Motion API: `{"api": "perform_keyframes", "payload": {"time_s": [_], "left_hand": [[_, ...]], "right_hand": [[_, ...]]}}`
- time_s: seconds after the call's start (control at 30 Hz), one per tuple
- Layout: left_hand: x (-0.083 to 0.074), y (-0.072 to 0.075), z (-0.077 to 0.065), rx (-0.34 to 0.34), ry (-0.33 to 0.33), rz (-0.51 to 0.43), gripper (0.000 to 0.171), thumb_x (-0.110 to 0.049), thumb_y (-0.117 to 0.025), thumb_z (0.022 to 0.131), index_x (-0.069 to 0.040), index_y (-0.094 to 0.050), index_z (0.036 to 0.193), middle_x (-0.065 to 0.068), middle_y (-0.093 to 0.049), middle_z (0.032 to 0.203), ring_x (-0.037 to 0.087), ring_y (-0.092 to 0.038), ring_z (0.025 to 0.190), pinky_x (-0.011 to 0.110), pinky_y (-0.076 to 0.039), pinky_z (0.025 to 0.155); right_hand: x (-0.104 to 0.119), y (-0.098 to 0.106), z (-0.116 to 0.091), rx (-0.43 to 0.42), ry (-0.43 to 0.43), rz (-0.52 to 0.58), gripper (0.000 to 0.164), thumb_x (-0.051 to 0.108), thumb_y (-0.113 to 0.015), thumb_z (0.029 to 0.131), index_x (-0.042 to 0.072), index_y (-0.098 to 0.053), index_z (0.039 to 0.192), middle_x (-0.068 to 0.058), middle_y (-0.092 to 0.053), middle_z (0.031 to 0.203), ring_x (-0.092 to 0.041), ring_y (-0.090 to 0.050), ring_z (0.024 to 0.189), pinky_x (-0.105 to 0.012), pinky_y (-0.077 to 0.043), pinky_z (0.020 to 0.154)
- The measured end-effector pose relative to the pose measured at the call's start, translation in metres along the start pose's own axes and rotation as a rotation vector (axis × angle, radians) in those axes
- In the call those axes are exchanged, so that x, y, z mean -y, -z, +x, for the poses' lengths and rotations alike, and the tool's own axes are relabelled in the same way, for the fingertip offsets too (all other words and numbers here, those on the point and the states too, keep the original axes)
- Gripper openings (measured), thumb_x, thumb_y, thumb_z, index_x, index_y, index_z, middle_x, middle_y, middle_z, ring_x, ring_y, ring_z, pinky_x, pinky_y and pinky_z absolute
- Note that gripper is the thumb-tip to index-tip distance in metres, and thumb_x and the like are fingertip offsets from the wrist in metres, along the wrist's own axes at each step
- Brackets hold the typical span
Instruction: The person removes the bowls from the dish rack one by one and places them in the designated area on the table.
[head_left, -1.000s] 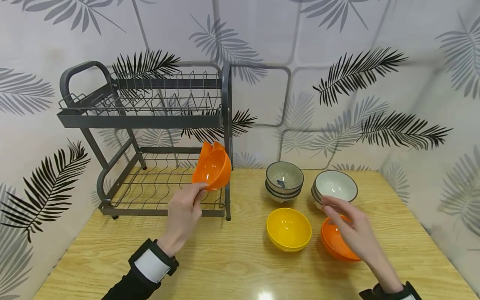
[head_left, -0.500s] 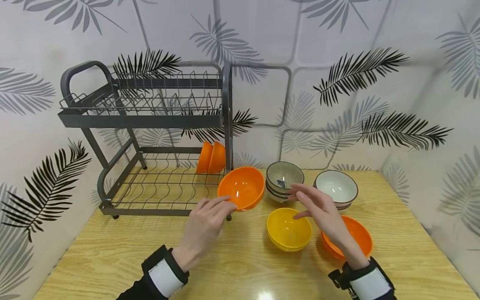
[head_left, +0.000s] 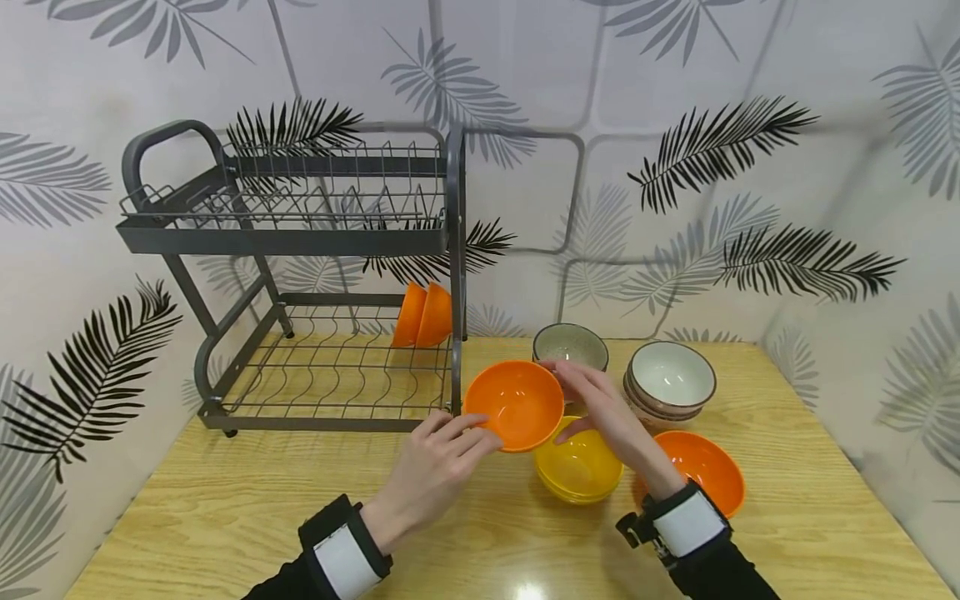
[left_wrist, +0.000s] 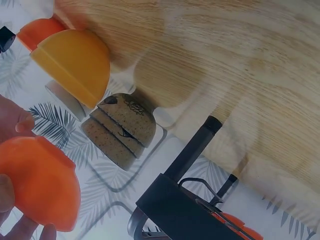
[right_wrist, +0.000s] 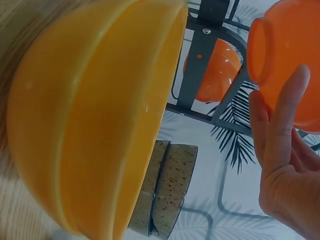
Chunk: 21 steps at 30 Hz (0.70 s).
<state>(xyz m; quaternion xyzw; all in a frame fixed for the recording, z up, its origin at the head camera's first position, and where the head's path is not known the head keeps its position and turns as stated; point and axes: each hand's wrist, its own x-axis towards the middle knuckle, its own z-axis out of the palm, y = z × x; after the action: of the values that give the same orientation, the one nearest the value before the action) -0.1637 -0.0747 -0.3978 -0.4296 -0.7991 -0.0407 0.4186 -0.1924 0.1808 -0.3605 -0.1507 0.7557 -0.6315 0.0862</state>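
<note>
Over the table, in front of the rack's right end, my left hand (head_left: 442, 462) pinches the near left rim of an orange bowl (head_left: 517, 407), tilted with its inside toward me. My right hand (head_left: 607, 412) reaches to the bowl's right rim, its fingers fairly straight against the outside and its thumb apart from the bowl. In the right wrist view those fingers (right_wrist: 290, 107) lie along the orange wall. Stacked yellow bowls (head_left: 577, 475) stand just below the right hand. Orange bowls (head_left: 708, 475) sit partly hidden behind the right wrist.
A dark two-tier dish rack (head_left: 300, 242) stands at left; two orange bowls (head_left: 433, 317) lean on edge at its lower right. Stacked speckled bowls (head_left: 558, 340) and stacked white bowls (head_left: 671, 375) stand at the back right. A patterned wall covering (head_left: 525, 67) closes off the rear.
My left hand has brought the orange bowl rightward and toward me from the rack, leaving two on the lower tier. The right hand has moved left from above the orange bowls to the held bowl.
</note>
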Motion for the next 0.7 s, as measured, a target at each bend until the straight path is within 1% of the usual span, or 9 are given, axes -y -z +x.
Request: {"api": "perform_keyframes", "payload": {"time_s": [0.03,0.23,0.3,0.43,0.5,0.6,0.7], "left_hand": [[-0.001,0.000,0.000,0.005,-0.005,0.002,0.021,-0.015,-0.079,0.083,-0.021,-0.074,0.102,-0.010,-0.078,0.102,0.012,-0.070,0.104,0.027,-0.054,0.082],[-0.002,-0.001,0.001,0.023,-0.022,0.009,0.021,-0.016,-0.077,0.084,-0.022,-0.074,0.104,-0.011,-0.078,0.103,0.011,-0.070,0.105,0.027,-0.053,0.082],[-0.003,-0.001,0.002,0.033,-0.023,0.000,0.022,-0.015,-0.078,0.084,-0.023,-0.075,0.105,-0.011,-0.077,0.104,0.012,-0.070,0.107,0.027,-0.054,0.083],[-0.004,-0.002,0.002,0.056,-0.021,-0.031,0.028,-0.014,-0.078,0.084,-0.023,-0.075,0.111,-0.011,-0.077,0.110,0.012,-0.069,0.113,0.030,-0.056,0.089],[-0.004,-0.003,0.002,0.067,-0.015,-0.039,0.033,-0.017,-0.077,0.086,-0.024,-0.073,0.118,-0.011,-0.075,0.119,0.013,-0.066,0.120,0.031,-0.056,0.093],[-0.004,-0.005,0.001,0.076,0.003,-0.052,0.044,-0.024,-0.077,0.088,-0.023,-0.067,0.131,-0.007,-0.067,0.136,0.015,-0.061,0.130,0.035,-0.056,0.099],[-0.002,-0.008,-0.001,0.084,0.033,-0.070,0.055,-0.033,-0.077,0.088,-0.021,-0.060,0.139,-0.001,-0.058,0.147,0.018,-0.056,0.137,0.039,-0.054,0.104]], "right_hand": [[-0.001,-0.001,0.002,0.005,-0.008,-0.002,0.056,0.040,-0.035,0.110,0.000,-0.045,0.147,-0.030,-0.054,0.141,-0.018,-0.070,0.102,-0.037,-0.064,0.067],[-0.006,-0.005,0.011,0.009,-0.040,-0.065,0.052,0.036,-0.043,0.108,0.000,-0.049,0.144,-0.028,-0.060,0.129,-0.015,-0.071,0.085,-0.038,-0.064,0.066],[-0.007,-0.006,0.011,-0.002,-0.034,-0.089,0.049,0.033,-0.044,0.108,-0.001,-0.052,0.142,-0.027,-0.064,0.123,-0.014,-0.071,0.080,-0.036,-0.063,0.064],[-0.008,-0.005,0.010,-0.015,-0.007,-0.127,0.044,0.026,-0.043,0.109,-0.004,-0.054,0.139,-0.026,-0.067,0.115,-0.012,-0.069,0.075,-0.031,-0.062,0.064],[-0.009,-0.004,0.007,-0.025,0.001,-0.144,0.042,0.024,-0.044,0.109,-0.005,-0.054,0.138,-0.027,-0.067,0.113,-0.011,-0.069,0.074,-0.029,-0.062,0.064],[-0.010,0.000,0.002,-0.045,-0.002,-0.178,0.043,0.022,-0.044,0.108,-0.006,-0.052,0.140,-0.028,-0.065,0.116,-0.012,-0.068,0.078,-0.027,-0.061,0.066],[-0.011,0.007,-0.005,-0.085,-0.001,-0.252,0.042,0.022,-0.045,0.108,-0.005,-0.054,0.140,-0.026,-0.066,0.121,-0.013,-0.067,0.089,-0.023,-0.059,0.074]]}}
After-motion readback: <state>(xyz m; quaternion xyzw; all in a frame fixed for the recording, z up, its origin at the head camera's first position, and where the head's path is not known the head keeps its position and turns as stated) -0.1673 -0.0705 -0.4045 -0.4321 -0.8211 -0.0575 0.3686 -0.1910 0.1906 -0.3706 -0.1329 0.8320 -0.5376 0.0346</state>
